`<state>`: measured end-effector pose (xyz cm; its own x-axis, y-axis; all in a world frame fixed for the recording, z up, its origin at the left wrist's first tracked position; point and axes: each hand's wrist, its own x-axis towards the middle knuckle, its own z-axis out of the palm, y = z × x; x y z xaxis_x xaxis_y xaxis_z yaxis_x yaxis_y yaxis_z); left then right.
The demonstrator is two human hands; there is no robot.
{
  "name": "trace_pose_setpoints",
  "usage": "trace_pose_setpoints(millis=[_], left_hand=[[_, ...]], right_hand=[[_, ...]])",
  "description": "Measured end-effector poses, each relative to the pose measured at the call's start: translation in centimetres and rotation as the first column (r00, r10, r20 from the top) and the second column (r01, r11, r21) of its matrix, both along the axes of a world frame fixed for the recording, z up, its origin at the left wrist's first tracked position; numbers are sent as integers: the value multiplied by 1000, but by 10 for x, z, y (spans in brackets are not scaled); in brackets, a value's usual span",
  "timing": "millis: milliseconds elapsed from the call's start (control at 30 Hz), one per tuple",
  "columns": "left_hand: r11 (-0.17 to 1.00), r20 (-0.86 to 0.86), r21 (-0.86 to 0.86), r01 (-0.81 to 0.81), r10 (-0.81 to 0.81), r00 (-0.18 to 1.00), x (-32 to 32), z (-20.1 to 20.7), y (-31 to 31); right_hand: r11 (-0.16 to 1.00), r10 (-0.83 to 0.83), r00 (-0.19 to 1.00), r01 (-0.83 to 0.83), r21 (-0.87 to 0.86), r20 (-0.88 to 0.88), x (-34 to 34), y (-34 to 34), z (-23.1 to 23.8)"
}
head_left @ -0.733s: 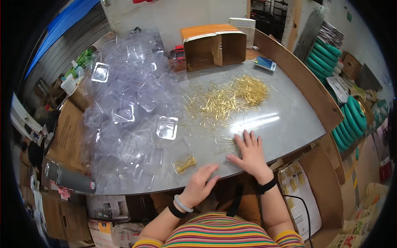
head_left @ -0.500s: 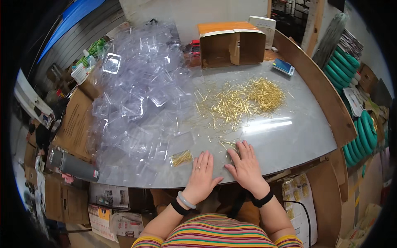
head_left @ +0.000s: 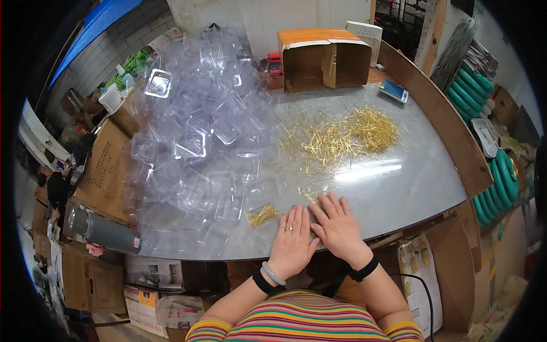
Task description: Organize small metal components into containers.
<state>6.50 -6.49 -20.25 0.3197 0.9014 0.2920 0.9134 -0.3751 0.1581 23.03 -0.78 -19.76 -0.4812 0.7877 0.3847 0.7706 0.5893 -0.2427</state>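
Near the front edge of the grey table [head_left: 393,199], my left hand [head_left: 292,242] lies flat with its fingers stretched out together. Close beside it, my right hand [head_left: 338,232] rests palm down, fingers extended and slightly apart. A few loose gold wire hooks [head_left: 313,195] lie just past the right fingertips; what is under the palms is hidden. To the left of my left hand is a small bundle of gold hooks [head_left: 262,215], apparently in a clear plastic box. A large heap of gold hooks [head_left: 370,130] spreads farther back.
Clear plastic boxes [head_left: 194,119] are piled high over the table's left side. An open cardboard box [head_left: 325,62] stands at the back, with a blue-topped flat device [head_left: 394,90] nearby. A grey bottle [head_left: 102,228] lies at the left edge; a wooden board [head_left: 439,114] borders the right.
My left hand has slid right, closer to my right hand, which has moved only slightly. The whole view has shifted a little to the right.
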Motion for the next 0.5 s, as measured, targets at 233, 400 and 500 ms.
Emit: trace_pose_setpoints(millis=[233, 400, 500], left_hand=[[991, 305, -30, 129, -113, 945, -21, -1, -3], [990, 397, -37, 139, -114, 911, -37, -4, -8], [991, 384, -6, 135, -122, 915, -34, -1, -7]], right_hand=[[936, 97, 887, -236, -262, -452, 15, 0, 14], [959, 61, 996, -42, -279, 62, 27, -11, 56], [938, 112, 994, -100, -331, 18, 11, -12, 41]])
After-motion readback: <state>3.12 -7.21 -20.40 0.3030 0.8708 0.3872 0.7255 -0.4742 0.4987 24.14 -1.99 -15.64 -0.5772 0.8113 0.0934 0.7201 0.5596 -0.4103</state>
